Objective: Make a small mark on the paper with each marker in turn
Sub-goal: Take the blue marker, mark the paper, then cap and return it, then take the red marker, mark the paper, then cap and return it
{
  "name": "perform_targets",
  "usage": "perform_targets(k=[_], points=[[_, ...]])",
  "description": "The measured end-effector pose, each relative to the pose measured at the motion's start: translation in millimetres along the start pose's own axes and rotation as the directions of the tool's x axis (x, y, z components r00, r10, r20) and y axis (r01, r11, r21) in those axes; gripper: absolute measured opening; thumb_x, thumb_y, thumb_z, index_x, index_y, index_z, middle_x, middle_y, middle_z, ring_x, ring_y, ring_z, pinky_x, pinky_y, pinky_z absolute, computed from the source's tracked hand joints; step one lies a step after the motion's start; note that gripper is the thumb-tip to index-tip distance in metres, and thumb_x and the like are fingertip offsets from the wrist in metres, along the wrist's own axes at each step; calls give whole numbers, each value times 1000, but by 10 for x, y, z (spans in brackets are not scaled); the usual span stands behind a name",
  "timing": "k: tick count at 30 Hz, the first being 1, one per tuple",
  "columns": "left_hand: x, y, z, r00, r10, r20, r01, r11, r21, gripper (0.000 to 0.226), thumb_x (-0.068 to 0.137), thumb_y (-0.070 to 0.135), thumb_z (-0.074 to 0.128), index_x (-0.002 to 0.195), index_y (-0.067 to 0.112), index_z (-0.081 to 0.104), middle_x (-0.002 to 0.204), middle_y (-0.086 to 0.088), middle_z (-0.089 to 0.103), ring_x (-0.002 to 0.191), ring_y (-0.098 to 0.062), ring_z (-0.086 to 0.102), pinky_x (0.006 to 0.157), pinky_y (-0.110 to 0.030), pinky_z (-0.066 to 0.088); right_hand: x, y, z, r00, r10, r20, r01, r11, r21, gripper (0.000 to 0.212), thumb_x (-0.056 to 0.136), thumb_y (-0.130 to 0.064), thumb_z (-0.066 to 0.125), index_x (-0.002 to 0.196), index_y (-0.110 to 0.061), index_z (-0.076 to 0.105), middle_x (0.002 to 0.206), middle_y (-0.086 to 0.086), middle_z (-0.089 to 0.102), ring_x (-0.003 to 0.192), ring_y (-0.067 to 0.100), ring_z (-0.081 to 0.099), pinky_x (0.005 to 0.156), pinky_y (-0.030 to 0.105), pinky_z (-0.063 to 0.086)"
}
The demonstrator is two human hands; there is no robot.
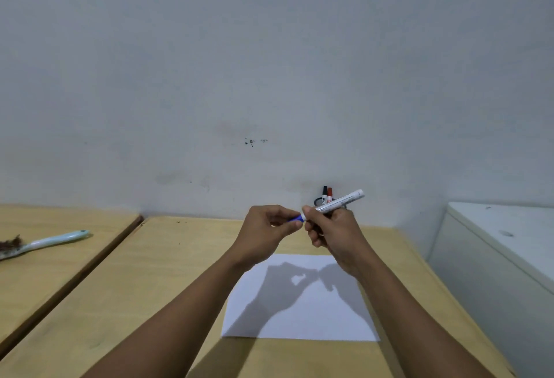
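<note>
Above a white sheet of paper [299, 314] I hold a white marker [341, 201] in my right hand [332, 234]; the barrel slants up to the right. My left hand [263, 231] pinches the marker's blue cap [295, 219] at its lower left end. Whether the cap is seated on the barrel or just off it is hard to tell. A black marker [324, 192] and a red marker [330, 193] stand upright in a dark holder [318, 201] by the wall, partly hidden behind my right hand. The paper shows only the shadows of my hands.
The paper lies on a light wooden table [150, 287]. A second wooden table [45, 257] adjoins on the left, with a pale green brush [45, 243] on it. A white cabinet [503, 243] stands close on the right. A grey wall rises behind.
</note>
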State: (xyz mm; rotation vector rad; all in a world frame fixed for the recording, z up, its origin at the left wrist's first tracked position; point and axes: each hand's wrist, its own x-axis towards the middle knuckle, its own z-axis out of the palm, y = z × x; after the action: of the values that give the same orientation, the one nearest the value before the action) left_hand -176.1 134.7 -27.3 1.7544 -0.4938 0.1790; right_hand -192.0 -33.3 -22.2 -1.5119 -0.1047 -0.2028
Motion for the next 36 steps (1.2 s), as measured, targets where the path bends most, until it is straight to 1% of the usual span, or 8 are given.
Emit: perform_targets(k=[5, 8, 11, 13, 16, 21, 30, 36], points=[[98, 129, 214, 975, 201, -95, -161, 933, 321, 9, 80, 25, 80, 89, 26, 79, 75, 20, 69, 77, -5, 60, 66, -12, 42, -24, -149, -171, 998, 44, -51, -44, 999, -3, 26, 93, -26, 69, 80, -4, 67, 66, 9, 56, 50, 16, 48, 48, 25, 39], [286, 204, 246, 966, 240, -98, -179, 891, 417, 11, 81, 31, 78, 92, 29, 78, 79, 17, 73, 75, -5, 63, 75, -29, 51, 36, -284, -279, 984, 76, -160, -78, 997, -7, 38, 87, -41, 74, 82, -4, 72, 65, 8, 60, 50, 17, 51, 47, 26, 43], [576, 374, 233, 945, 316, -84, -212, 788, 578, 13, 84, 36, 74, 96, 32, 76, 84, 18, 74, 72, -6, 61, 85, -43, 50, 200, -367, -490, 898, -209, -388, 70, 936, -344, 31, 84, -43, 75, 88, -16, 62, 67, 2, 62, 57, 16, 56, 58, 29, 45], [748, 512, 261, 930, 369, -9, -268, 692, 670, 14, 86, 40, 70, 98, 34, 74, 86, 18, 75, 73, -3, 58, 87, -45, 48, 323, -384, -616, 866, -417, -275, 177, 772, -611, 24, 84, -28, 77, 100, -23, 60, 81, -3, 59, 68, 10, 56, 64, 26, 46], [976, 640, 365, 910, 405, 95, -351, 626, 696, 16, 89, 41, 67, 102, 34, 72, 88, 18, 74, 77, -5, 60, 90, -46, 46, 568, -368, -750, 900, -431, -63, 240, 612, -754, 27, 84, -21, 77, 108, -24, 67, 102, -1, 57, 83, 14, 60, 75, 31, 53], [1390, 604, 584, 892, 439, 108, -400, 655, 641, 30, 89, 49, 63, 114, 33, 67, 90, 17, 74, 78, -7, 65, 90, -46, 47, 990, -279, -884, 930, -363, -50, 222, 666, -712, 6, 92, -19, 69, 97, -22, 66, 96, -5, 64, 71, 6, 62, 63, 16, 47], [2049, -290, 951, 978, 23, 209, -188, 545, 817, 34, 96, 37, 53, 128, 26, 59, 120, -1, 66, 110, -22, 61, 91, -43, 51, 1575, 333, -1128, 955, -279, -99, 155, 756, -636, 69, 95, -11, 65, 149, -33, 29, 80, -1, 68, 72, 8, 66, 59, 16, 49], [2258, -685, 1132, 966, -44, 253, -182, 580, 794, 22, 91, 27, 60, 112, 26, 66, 109, -3, 65, 91, -21, 62, 79, -40, 57, 1796, 689, -1249, 978, -210, -21, 127, 667, -734, 72, 92, -17, 68, 145, -43, 27, 76, 1, 71, 71, 17, 70, 68, 42, 60]])
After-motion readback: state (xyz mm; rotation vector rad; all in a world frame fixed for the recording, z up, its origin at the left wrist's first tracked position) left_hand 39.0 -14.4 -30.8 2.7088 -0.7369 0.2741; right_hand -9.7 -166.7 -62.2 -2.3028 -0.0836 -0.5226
